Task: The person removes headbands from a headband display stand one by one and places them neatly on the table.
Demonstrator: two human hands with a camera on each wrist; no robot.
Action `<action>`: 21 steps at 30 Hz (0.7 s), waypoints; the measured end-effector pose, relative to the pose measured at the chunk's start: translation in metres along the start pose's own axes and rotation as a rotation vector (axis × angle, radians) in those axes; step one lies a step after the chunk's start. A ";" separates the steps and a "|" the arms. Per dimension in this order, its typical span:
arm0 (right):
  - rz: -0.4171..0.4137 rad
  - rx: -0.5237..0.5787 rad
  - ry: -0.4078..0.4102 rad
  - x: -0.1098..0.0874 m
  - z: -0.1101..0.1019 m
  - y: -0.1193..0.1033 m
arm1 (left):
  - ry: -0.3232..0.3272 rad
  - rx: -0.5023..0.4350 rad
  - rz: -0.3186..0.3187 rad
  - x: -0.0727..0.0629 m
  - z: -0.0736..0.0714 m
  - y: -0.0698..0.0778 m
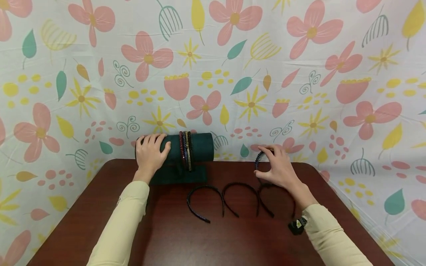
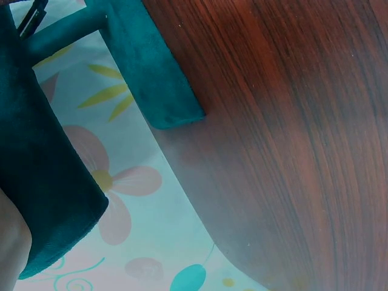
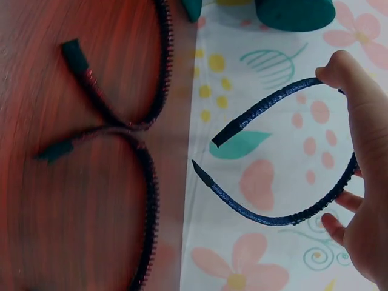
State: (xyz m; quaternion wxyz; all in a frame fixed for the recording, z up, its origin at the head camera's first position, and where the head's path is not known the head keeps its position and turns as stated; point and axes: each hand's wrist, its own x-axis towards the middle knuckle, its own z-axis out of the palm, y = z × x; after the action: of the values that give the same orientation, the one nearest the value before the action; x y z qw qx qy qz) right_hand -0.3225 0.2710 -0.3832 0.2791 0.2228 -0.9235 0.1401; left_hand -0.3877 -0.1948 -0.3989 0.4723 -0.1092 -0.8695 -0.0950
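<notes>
My left hand [image 1: 150, 152] rests on the left end of a dark green velvet display roll [image 1: 203, 147], its fingers laid over the top. Several sparkly headbands [image 1: 186, 151] in red, gold and dark tones ring the roll near its middle. At the right, my right hand [image 1: 277, 166] holds a dark blue headband [image 3: 267, 104] between thumb and fingers, raised near the table's back edge. In the right wrist view its two tips point away from the palm, towards the table. Only a sliver of the left hand shows in the left wrist view.
Three dark headbands lie in a row on the brown table [image 1: 213, 244]: a left one [image 1: 190, 205], a middle one [image 1: 240, 183] and a right one [image 1: 266, 207] below my right hand. The roll's green base [image 2: 160, 79] stands at the back edge, before a flowered cloth [image 1: 213, 74].
</notes>
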 end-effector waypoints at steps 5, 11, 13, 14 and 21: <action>0.023 0.039 -0.020 -0.010 -0.007 0.011 | -0.001 0.004 0.003 -0.001 0.000 0.000; 0.083 0.041 -0.057 -0.024 -0.014 0.025 | 0.003 -0.004 0.002 0.000 0.000 -0.001; 0.105 0.029 -0.064 -0.030 -0.017 0.029 | 0.005 -0.006 0.003 0.000 0.001 -0.001; 0.114 0.023 -0.068 -0.032 -0.018 0.031 | 0.005 -0.006 0.004 0.000 0.001 -0.001; 0.161 -0.043 -0.097 -0.048 -0.027 0.041 | 0.003 -0.007 0.003 -0.001 0.000 -0.001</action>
State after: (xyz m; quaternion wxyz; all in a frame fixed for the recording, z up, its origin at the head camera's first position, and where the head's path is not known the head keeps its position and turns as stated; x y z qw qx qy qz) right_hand -0.2949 0.3331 -0.3941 0.2266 0.1482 -0.9536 0.1315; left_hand -0.3880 -0.1952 -0.3997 0.4732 -0.1119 -0.8684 -0.0977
